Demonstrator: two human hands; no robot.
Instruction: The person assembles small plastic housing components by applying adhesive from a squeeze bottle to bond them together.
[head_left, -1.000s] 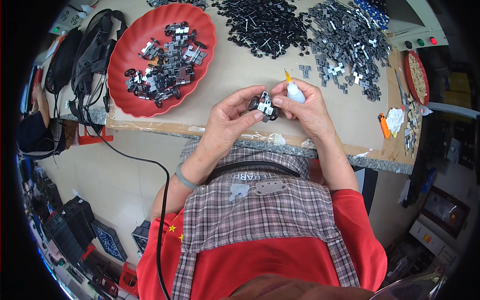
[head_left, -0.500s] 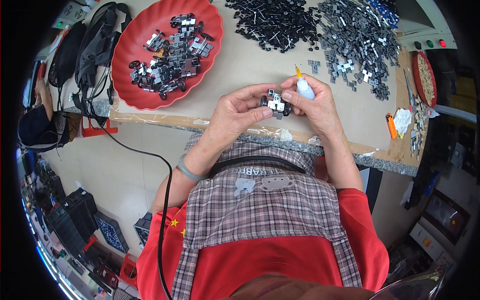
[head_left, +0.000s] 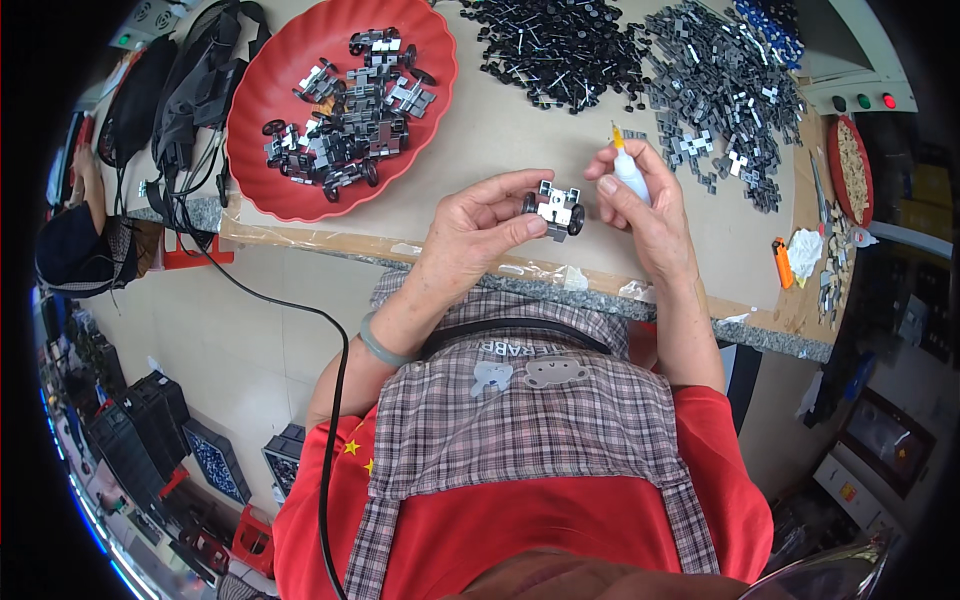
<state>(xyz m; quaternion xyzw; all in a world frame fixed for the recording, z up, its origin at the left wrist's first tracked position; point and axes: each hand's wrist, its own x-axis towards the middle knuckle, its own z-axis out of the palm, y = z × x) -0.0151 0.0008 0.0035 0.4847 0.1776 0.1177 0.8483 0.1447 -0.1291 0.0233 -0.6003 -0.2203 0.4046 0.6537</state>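
Note:
A small toy car chassis (head_left: 556, 209), grey and silvery with black wheels, is pinched between the thumb and fingers of my left hand (head_left: 482, 220) above the table's near edge. My right hand (head_left: 648, 205), a little to the right and apart from the chassis, holds a small white squeeze bottle (head_left: 631, 176). The bottle's yellow nozzle with a thin tip (head_left: 617, 134) points up and away from me. To the left, a red scalloped tray (head_left: 250, 150) bears a heap of similar wheeled chassis (head_left: 350, 135).
Black wheels with axles (head_left: 555, 50) lie piled at the back, beside a heap of grey plastic parts (head_left: 725, 90). An orange cutter (head_left: 781, 262) and crumpled white tissue (head_left: 805, 252) rest at the right. A black cable (head_left: 290, 302) hangs on the left, near another person (head_left: 85, 225).
My right hand has drawn off to the right with the bottle, away from the chassis. My left hand keeps the chassis in nearly the same place.

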